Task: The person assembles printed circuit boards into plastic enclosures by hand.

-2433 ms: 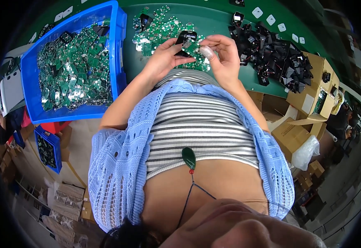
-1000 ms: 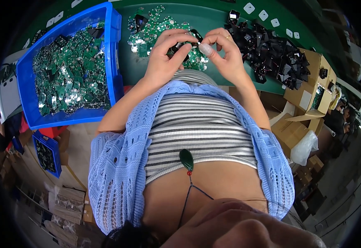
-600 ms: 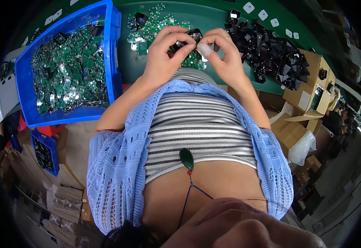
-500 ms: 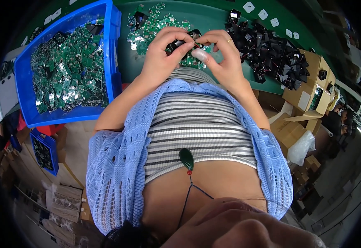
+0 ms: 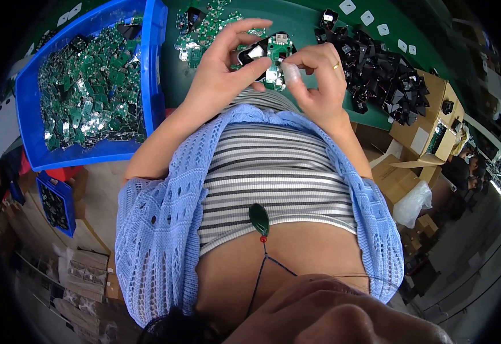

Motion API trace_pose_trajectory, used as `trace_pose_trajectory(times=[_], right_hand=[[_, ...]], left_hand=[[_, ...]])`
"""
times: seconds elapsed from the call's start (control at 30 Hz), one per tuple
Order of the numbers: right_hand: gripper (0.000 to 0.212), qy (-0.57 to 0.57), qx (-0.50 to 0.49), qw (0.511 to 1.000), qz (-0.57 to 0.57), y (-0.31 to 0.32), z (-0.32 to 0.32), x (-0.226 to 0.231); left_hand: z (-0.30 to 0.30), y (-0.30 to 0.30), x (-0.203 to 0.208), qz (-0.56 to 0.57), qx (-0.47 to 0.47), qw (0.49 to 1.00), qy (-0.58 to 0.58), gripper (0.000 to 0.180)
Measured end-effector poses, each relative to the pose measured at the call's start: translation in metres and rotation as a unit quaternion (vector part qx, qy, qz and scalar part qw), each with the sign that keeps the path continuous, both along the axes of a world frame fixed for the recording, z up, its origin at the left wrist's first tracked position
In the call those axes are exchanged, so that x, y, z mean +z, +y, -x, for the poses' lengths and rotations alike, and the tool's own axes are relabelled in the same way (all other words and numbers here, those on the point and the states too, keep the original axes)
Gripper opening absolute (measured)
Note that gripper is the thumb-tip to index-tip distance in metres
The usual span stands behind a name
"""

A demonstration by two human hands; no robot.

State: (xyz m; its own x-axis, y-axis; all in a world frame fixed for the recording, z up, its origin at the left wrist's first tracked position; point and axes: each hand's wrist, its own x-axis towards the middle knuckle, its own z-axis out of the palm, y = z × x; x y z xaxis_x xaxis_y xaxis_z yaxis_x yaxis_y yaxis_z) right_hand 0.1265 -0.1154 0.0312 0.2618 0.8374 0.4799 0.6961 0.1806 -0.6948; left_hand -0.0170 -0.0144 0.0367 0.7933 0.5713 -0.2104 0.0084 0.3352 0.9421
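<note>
L hand (image 5: 220, 74) clamped on glossy black plastic housing (image 5: 255, 53) over green table (image 5: 176, 80); R hand (image 5: 323, 80) pinched, can't tell on what. Flat green circuit board (image 5: 276, 48) betw. hands: prob. light, stiff, fragile; hold edges.

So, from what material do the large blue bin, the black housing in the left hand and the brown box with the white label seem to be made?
Blue bin: probably moulded plastic, with a smooth, slightly shiny rim.
Black housing: likely glossy hard plastic; its edge catches light, but it is partly covered.
Brown box: apparently matte cardboard, from its thin folded flaps.
</note>
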Motion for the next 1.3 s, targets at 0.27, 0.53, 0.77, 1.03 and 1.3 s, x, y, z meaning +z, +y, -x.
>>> trace_pose_trajectory(times=[0.27,0.53,0.77,1.03,1.3], right_hand=[[0.023,-0.088,0.004,0.996,-0.017,-0.001,0.002,0.007],[0.023,-0.158,-0.010,0.987,-0.020,-0.001,0.001,0.007],[0.023,-0.074,-0.015,0.997,0.005,0.001,0.004,0.001],[0.023,-0.082,0.008,0.996,-0.021,0.004,0.002,-0.001],[0.024,-0.110,-0.010,0.994,-0.023,0.007,0.005,-0.001]], left_hand=[[0.001,-0.006,-0.003,-0.207,0.062,0.975,0.047,0.037],[0.000,-0.009,-0.010,-0.125,0.096,0.987,0.010,0.032],[-0.004,-0.012,-0.010,-0.064,0.100,0.993,-0.021,0.037],[-0.001,-0.007,-0.007,-0.120,0.044,0.992,-0.005,0.040],[-0.002,-0.011,-0.002,-0.224,0.108,0.969,0.001,0.041]])
